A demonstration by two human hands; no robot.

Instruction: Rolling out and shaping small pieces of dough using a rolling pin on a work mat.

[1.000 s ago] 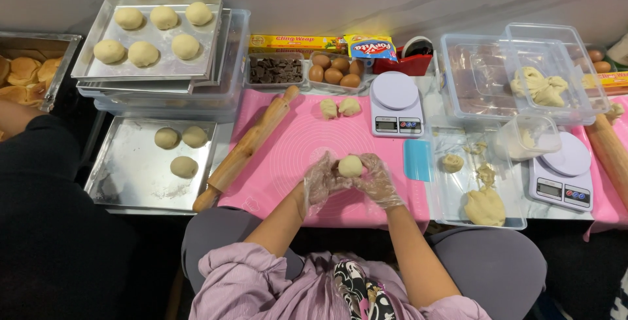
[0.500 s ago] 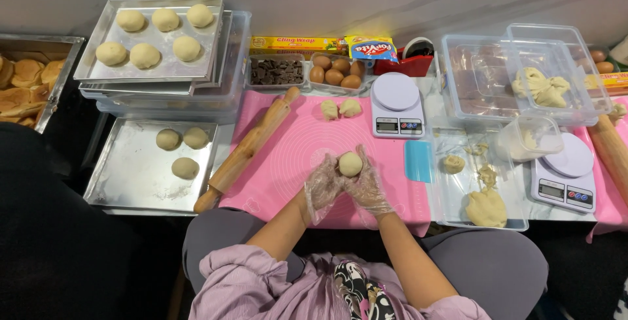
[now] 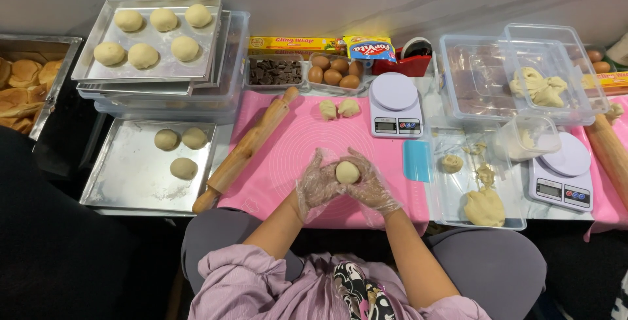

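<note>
Rolling pin point(image 3: 245, 150), kitchen scale point(image 3: 394, 105), eggs point(image 3: 335, 71), chocolate chunks point(image 3: 275, 71).

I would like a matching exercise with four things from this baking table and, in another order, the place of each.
Things:
1. dough ball
2. rolling pin
3. eggs
4. three dough rounds

Places:
A. in the lower metal tray
B. between the gloved hands
C. on the left edge of the pink mat
D. in a clear box beside the chocolate

Pairs: 1-B, 2-C, 3-D, 4-A

L hand point(image 3: 318, 185) & R hand point(image 3: 370, 186) gloved, cupped together, forearms angled inward.
</note>
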